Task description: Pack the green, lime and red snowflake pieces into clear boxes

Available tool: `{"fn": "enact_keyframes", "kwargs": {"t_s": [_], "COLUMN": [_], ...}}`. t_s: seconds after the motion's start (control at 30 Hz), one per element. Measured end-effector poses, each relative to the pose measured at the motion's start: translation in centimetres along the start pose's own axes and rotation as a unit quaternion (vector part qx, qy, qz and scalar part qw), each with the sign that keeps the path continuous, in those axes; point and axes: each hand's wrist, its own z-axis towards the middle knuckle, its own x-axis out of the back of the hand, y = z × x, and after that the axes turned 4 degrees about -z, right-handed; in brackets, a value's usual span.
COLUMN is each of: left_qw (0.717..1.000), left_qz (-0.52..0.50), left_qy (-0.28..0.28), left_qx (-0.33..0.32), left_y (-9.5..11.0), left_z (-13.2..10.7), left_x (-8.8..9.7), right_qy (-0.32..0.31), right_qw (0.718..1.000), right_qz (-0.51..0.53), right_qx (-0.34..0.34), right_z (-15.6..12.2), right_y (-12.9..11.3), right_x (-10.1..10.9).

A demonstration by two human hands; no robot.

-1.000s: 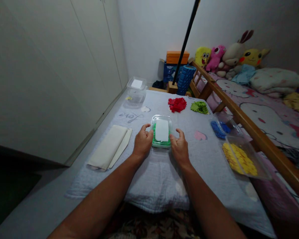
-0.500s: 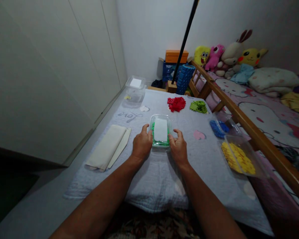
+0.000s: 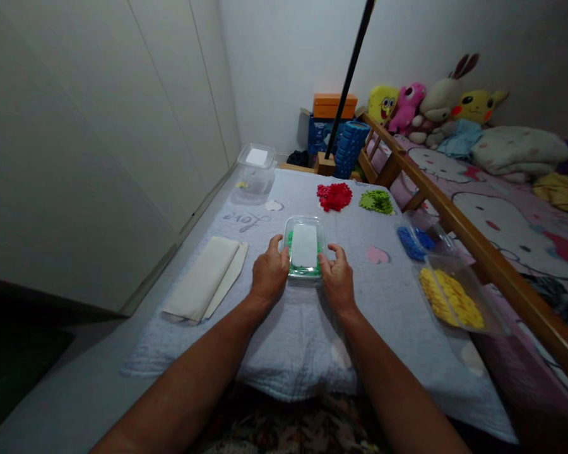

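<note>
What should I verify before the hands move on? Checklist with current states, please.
1. Left hand on the left side of the clear plastic container: ok.
2. Right hand on its right side: ok.
3. Lid fully sealed all round: cannot tell, fingers cover parts of the edge.
4. Green pieces inside the container: ok.
5. Red pieces boxed: not ok, piled loose on the tablecloth.
6. Lime-green pieces boxed: not ok, also loose.

Over approx. 1 sec., the head cam's view has drifted slightly, w/ the clear lidded box (image 3: 305, 246), the orange box (image 3: 334, 106) at back & the yellow pcs. (image 3: 461, 297) at R now a touch farther L and higher in frame.
</note>
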Motion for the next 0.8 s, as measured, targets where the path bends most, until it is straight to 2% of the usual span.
{"fn": "enact_keyframes", "kwargs": {"t_s": [0.33,0.53,0.67,0.8], "left_qw": [0.999,0.994,0.990,0.995], "left_qz": [-0.043,-0.109,-0.135,-0.099], "left_qy": [0.001,-0.002,-0.017,-0.026], "left_qx": [-0.012,-0.019,-0.017,-0.018], "left_y": [-0.3,-0.8,-1.0,-0.5], "left_z": [0.0,0.3,0.8,1.6], "left_x": [-0.1,-0.2,-0.1,0.3], "right_qy": [-0.005,-0.008,-0.034,-0.094], "right_qw": [1.000,0.999,0.999,0.995], "right_qz": [0.012,0.030,0.031,-0.002], "right_qx": [-0.008,-0.007,-0.016,-0.021], "right_z": [0.1,0.2,0.5,1.2], "right_y": [0.4,0.6,0.6,0.2], "right_x": [-0.2,-0.3,0.3,1.9]}}
